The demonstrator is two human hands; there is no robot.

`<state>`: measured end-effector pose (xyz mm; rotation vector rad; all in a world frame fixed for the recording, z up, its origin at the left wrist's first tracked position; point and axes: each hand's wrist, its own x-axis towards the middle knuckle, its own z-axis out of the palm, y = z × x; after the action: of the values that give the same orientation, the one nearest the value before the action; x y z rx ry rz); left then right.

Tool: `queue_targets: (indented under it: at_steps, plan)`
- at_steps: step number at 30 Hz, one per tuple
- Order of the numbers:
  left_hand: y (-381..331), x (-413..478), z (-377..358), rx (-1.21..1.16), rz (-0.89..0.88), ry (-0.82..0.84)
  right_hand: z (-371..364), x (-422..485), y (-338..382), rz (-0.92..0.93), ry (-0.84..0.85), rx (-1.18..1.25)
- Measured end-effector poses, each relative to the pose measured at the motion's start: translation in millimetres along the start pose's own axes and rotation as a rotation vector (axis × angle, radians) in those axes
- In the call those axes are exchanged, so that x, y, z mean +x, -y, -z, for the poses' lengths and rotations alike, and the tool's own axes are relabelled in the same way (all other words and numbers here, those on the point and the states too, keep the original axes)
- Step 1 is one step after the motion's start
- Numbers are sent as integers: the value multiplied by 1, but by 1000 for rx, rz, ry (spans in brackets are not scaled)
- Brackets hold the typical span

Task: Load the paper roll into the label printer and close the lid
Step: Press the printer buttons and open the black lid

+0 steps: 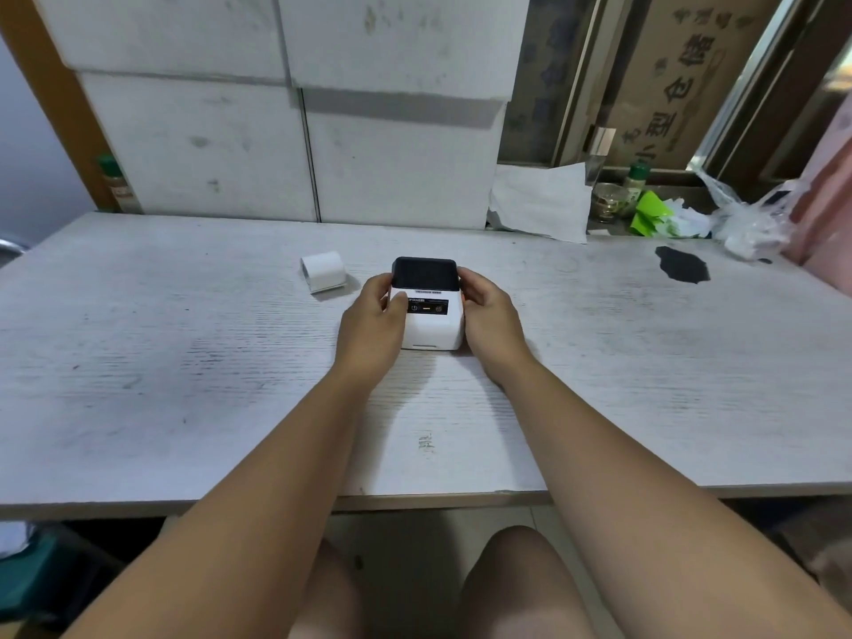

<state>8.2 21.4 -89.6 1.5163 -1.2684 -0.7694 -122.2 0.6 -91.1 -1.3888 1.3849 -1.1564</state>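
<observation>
A small white label printer (pixel 432 327) with a dark lid (pixel 424 272) stands in the middle of the white table (pixel 184 362). The lid looks down or only slightly raised; I cannot tell which. My left hand (pixel 373 329) grips the printer's left side, thumb on its front top edge. On the opposite side, my right hand (pixel 491 322) holds it with fingertips at the lid's right edge. A white paper roll (pixel 322 271) lies on the table to the left of the printer, apart from both hands.
White boxes (pixel 286 131) are stacked along the table's back edge. At the back right lie crumpled paper (pixel 539 200), a glass jar (pixel 606 200), green scraps (pixel 650 214) and plastic bags (pixel 747 219). A dark stain (pixel 682 265) marks the table's right side.
</observation>
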Motion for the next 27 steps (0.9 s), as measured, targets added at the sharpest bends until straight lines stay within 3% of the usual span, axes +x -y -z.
queue_targets:
  at_steps: [5,13,20,27]
  plan:
    - [-2,-1,1,-48,-21,50,10,0,4,-12,122,85]
    - [4,3,1,-65,-70,157,21,3,5,-56,124,139]
    - [8,9,10,-350,36,193,15,4,-3,-18,90,76]
    - [13,14,15,-370,28,269,13,2,-2,-11,113,35]
